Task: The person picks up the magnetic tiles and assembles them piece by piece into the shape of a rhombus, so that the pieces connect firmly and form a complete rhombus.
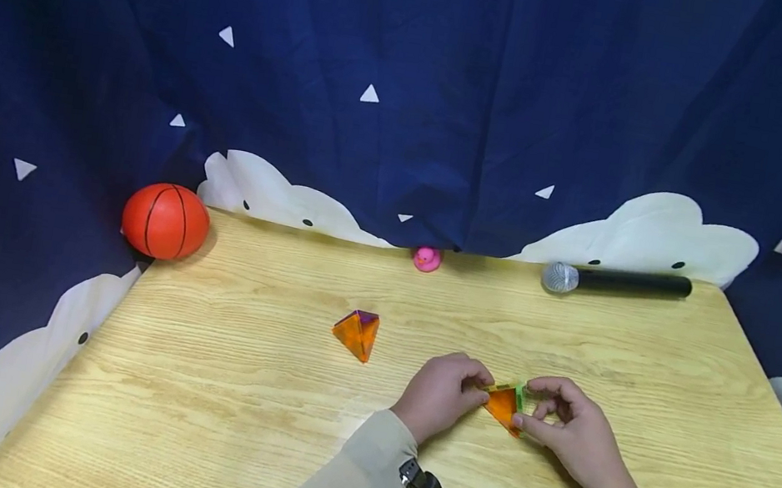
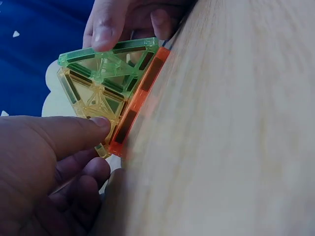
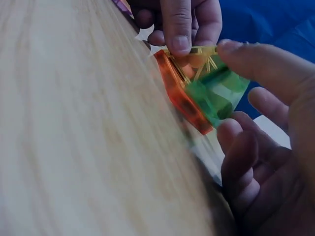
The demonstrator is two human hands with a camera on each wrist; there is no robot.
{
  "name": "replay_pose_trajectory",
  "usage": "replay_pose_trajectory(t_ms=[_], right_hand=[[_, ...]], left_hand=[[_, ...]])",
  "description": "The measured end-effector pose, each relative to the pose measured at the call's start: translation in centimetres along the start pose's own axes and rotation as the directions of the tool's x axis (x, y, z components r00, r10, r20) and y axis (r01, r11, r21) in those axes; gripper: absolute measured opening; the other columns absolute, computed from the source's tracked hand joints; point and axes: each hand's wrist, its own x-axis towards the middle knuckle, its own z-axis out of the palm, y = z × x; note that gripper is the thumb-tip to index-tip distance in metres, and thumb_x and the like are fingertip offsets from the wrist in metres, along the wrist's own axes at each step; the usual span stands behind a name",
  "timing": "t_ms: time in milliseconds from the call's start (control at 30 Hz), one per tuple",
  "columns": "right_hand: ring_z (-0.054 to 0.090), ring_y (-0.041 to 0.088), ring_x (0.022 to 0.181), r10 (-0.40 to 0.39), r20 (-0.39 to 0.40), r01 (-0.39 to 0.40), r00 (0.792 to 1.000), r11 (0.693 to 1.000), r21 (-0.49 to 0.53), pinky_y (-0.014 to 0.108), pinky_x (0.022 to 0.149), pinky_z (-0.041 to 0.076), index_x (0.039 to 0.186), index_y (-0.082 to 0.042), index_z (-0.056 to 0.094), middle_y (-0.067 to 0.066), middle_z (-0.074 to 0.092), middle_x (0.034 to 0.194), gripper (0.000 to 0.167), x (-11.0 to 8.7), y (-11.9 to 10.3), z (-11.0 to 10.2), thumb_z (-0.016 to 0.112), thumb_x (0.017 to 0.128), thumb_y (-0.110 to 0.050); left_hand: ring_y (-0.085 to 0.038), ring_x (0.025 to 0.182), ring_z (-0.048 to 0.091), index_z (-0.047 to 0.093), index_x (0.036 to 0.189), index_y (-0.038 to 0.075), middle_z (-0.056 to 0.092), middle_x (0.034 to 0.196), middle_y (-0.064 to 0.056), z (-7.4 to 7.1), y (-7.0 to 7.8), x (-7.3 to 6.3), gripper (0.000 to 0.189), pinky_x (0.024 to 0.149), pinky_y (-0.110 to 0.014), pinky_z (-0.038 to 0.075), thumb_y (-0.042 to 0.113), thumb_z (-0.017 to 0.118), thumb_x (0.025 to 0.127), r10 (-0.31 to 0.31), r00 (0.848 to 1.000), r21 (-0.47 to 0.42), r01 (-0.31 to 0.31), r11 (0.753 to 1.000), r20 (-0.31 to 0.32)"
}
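Three translucent triangular magnetic tiles meet edge to edge between my hands. The orange tile lies flat on the table. From it stand the yellow tile and the green tile, leaning together. My left hand pinches the yellow tile between thumb and fingers near its lower corner. On the other side, my right hand grips the green tile, with thumb and index finger at its edges in the right wrist view.
Left of my hands sits an orange and purple tile pyramid on the wooden table. Along the back are a red toy basketball, a pink rubber duck and a microphone. A dark blue curtain hangs behind.
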Motion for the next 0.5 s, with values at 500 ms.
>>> replay_pose_trajectory(t_ms=[500], right_hand=[[0.055, 0.015, 0.080, -0.025, 0.060, 0.024, 0.998, 1.000, 0.013, 0.025, 0.067, 0.043, 0.128, -0.013, 0.064, 0.007, 0.060, 0.093, 0.055, 0.02, 0.03, -0.27, 0.087, 0.079, -0.020]], left_hand=[[0.002, 0.083, 0.056, 0.076, 0.108, 0.019, 0.067, 0.098, 0.010, -0.21, 0.02, 0.02, 0.016, 0.076, -0.014, 0.045, 0.017, 0.074, 0.092, 0.012, 1.000, -0.037, -0.012, 0.999, -0.006]])
